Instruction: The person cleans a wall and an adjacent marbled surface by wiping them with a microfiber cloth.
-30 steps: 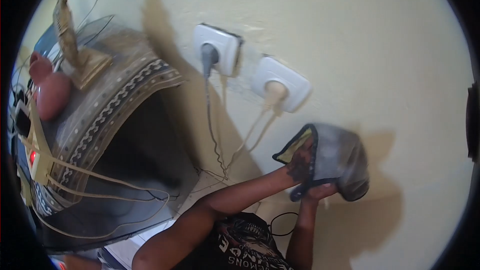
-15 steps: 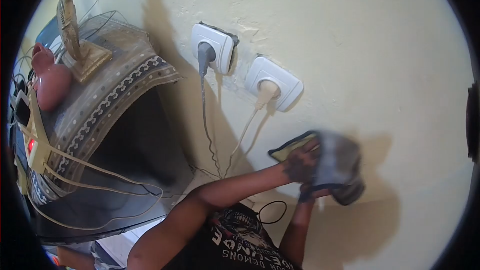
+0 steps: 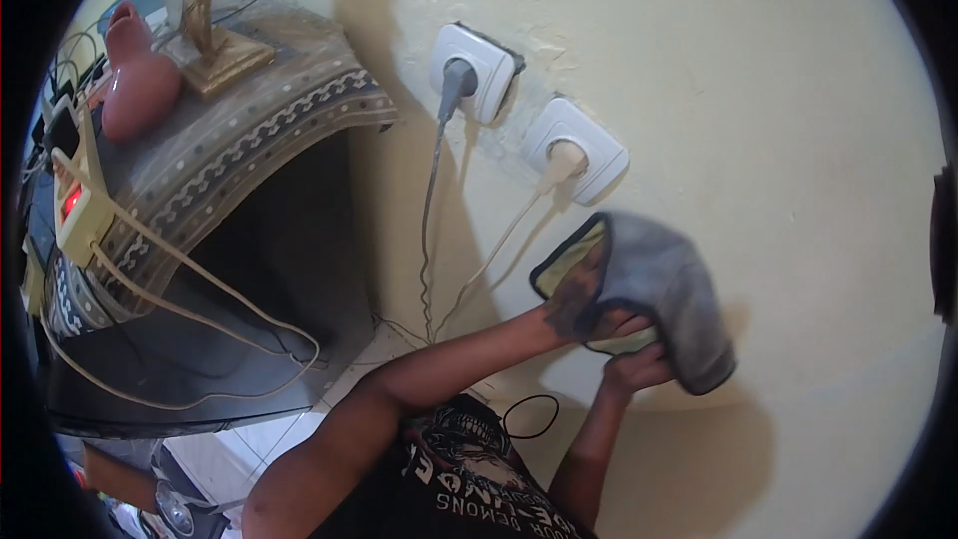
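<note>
A grey cleaning cloth [image 3: 664, 284] with black edging and a yellow-green reverse hangs in front of the wall. My left hand [image 3: 579, 304], dark-marked across its back, is tucked among the folds and holds the cloth from the left; most of its fingers are covered. Lower down, my right hand [image 3: 636, 369] has its fingers closed at the bottom edge of the cloth, partly behind it. Just above the cloth, a cream plug [image 3: 563, 165] sits in the right wall socket [image 3: 601, 162].
A grey plug [image 3: 457, 82] fills the left socket [image 3: 489, 75]; both cords hang down. On the left, a cloth-covered dark cabinet [image 3: 239, 289] bears a pink vase [image 3: 140, 95], a gold-coloured stand [image 3: 228, 58] and a power strip [image 3: 82, 210] with a lit red switch and looping cable.
The cloth has opened out from a blurred bunch and sits slightly higher in view. My hands have shifted with it. The camera view has also shifted, moving the sockets up and to the right.
</note>
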`<state>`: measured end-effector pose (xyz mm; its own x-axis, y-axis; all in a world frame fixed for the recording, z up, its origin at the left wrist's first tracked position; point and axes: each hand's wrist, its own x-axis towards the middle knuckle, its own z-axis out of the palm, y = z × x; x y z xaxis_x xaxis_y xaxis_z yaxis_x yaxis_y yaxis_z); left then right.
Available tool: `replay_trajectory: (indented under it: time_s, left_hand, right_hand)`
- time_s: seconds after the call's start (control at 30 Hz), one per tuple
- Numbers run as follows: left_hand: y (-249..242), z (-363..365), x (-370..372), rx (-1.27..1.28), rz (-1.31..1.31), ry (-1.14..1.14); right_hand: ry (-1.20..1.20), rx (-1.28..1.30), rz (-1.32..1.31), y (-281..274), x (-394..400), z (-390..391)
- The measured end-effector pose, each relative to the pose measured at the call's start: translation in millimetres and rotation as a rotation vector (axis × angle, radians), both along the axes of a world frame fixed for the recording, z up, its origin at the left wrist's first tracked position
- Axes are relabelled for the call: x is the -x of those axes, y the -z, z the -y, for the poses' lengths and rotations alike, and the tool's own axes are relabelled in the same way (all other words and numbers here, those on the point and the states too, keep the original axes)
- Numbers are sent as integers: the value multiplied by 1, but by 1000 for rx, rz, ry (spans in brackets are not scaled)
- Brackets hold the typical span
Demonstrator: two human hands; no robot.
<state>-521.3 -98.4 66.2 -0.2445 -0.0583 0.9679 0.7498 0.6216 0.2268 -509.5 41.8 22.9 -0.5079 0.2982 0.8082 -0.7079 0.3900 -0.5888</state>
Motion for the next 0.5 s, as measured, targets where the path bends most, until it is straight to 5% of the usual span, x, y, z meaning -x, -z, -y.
replay_trajectory:
  time_s: [0.13,0.3,0.4,0.5]
  left_hand:
    - [3,1,16,-5,14,137]
    - [99,-2,-9,-99,168,88]
    - [76,11,-48,58,221,-109]
    - [46,26,-44,-29,119,-57]
  right_hand:
    - [16,-131,-135,32,25,-15]
    - [86,-336,-124,79,30,-8]
    - [-73,-147,-76,82,40,-9]
    - [-341,76,-12,46,46,-21]
